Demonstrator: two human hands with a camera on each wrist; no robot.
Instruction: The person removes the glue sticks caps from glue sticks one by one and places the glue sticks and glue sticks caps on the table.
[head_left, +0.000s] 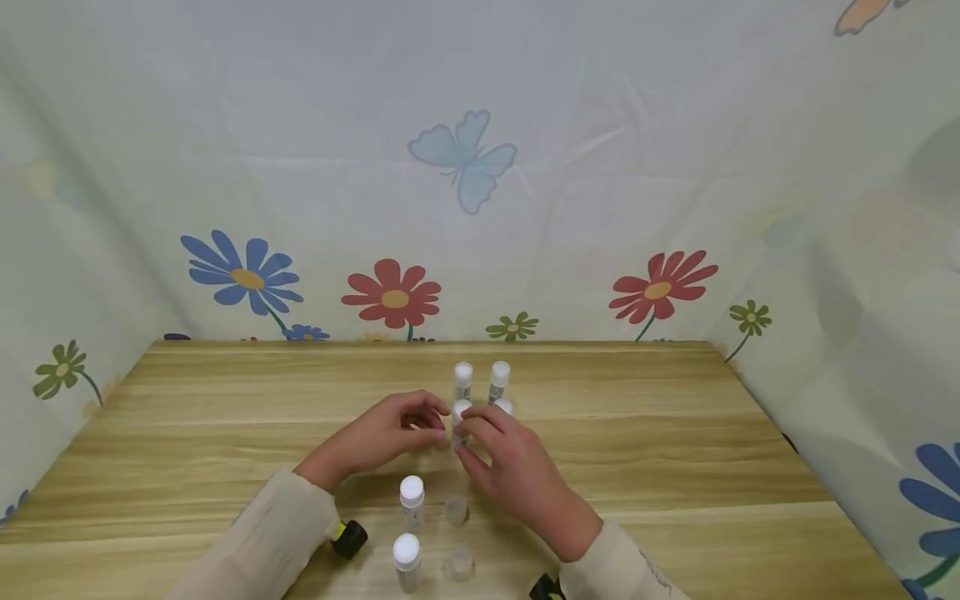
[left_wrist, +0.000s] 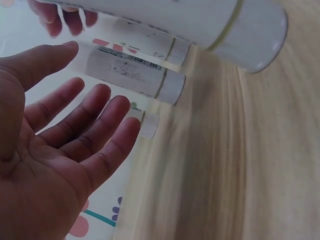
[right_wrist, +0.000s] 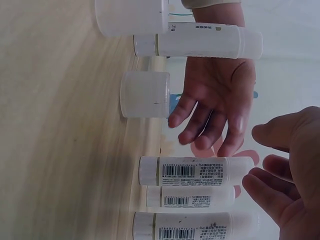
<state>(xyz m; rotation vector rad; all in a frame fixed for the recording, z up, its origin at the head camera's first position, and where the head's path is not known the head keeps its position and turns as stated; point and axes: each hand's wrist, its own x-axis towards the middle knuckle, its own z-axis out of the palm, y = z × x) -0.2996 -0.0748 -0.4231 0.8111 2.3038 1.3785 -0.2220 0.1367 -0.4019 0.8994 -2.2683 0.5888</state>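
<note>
Several white glue sticks stand upright on the wooden table. My right hand [head_left: 513,458] is at the glue stick [head_left: 461,410] nearest it in the back group, fingers around its upper part. In the right wrist view its thumb stays apart from that glue stick [right_wrist: 192,171], while a fingertip overlaps the top end. My left hand [head_left: 386,433] is just left of the same stick, palm turned toward it; the left wrist view shows its fingers spread and holding nothing. Two other glue sticks [head_left: 412,500] stand nearer me, beside two translucent caps [head_left: 456,509].
Two glue sticks [head_left: 499,382] stand farthest back, and another [head_left: 503,406] is partly hidden behind my right hand. Black devices [head_left: 349,540] are at both wrists. A flower-printed cloth [head_left: 465,250] hangs behind the wooden table [head_left: 247,400] and along its sides.
</note>
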